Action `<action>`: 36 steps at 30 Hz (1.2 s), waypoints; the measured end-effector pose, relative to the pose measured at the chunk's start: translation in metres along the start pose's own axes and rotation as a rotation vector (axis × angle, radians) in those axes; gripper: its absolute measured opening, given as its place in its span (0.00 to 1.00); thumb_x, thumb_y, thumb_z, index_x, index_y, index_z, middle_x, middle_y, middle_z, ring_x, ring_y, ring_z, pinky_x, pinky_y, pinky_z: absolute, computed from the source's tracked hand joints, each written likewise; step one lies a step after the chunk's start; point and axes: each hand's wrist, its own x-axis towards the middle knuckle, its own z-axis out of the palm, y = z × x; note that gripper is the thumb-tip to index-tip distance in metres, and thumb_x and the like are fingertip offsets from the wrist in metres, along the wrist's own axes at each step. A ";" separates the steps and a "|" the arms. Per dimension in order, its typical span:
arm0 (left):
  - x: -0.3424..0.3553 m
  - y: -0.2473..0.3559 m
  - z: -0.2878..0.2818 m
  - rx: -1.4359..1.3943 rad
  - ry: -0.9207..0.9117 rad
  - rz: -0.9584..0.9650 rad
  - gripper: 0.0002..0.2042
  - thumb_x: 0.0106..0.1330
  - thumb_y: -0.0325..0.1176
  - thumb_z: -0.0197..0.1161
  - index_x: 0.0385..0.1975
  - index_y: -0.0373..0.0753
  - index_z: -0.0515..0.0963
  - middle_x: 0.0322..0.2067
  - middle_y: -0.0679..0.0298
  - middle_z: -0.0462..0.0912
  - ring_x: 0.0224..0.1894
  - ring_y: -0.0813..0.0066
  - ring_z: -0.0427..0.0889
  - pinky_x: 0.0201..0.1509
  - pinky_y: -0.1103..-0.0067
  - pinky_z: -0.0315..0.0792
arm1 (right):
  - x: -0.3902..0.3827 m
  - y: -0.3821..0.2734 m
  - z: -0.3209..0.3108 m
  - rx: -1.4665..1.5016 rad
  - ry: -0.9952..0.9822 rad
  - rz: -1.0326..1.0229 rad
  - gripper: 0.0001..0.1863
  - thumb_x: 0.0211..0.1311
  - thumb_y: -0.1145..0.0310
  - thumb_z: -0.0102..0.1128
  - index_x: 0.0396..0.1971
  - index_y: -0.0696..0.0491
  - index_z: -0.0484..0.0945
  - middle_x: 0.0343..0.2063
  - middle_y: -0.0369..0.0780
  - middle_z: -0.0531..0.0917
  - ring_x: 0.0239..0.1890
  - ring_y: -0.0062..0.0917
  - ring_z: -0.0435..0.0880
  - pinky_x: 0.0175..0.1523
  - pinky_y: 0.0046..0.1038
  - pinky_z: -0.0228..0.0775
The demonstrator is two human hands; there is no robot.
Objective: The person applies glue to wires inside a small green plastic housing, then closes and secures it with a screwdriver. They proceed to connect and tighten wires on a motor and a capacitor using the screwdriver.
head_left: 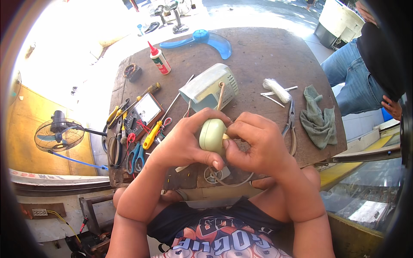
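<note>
A pale green, rounded plastic housing [212, 134] is held up over the near edge of the table. My left hand [183, 139] wraps round it, thumb below and fingers above. At its right side my right hand [260, 139] is closed, thumb and forefinger pinching a small yellowish piece [225, 136] against the housing; the fingers partly hide that piece. Just beyond my hands lies a pale fan motor cover [206, 88] on its side. A beige cord [221, 98] runs from a hole in it toward the housing.
Left on the wooden table [254, 51] lie a multimeter [134, 124], blue-handled scissors [136, 158] and a yellow screwdriver [152, 135]. Farther back are a glue bottle [160, 60] and blue fan blades [200, 38]. Pliers [291, 118] and a grey-green cloth [317, 118] lie right, near a standing person [357, 77].
</note>
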 end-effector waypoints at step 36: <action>0.004 -0.001 -0.004 -0.152 0.034 -0.057 0.59 0.40 0.80 0.81 0.64 0.36 0.78 0.51 0.62 0.87 0.55 0.73 0.85 0.60 0.72 0.79 | -0.005 0.002 0.021 0.098 0.222 0.125 0.11 0.67 0.62 0.75 0.34 0.54 0.86 0.31 0.37 0.80 0.29 0.31 0.81 0.34 0.33 0.73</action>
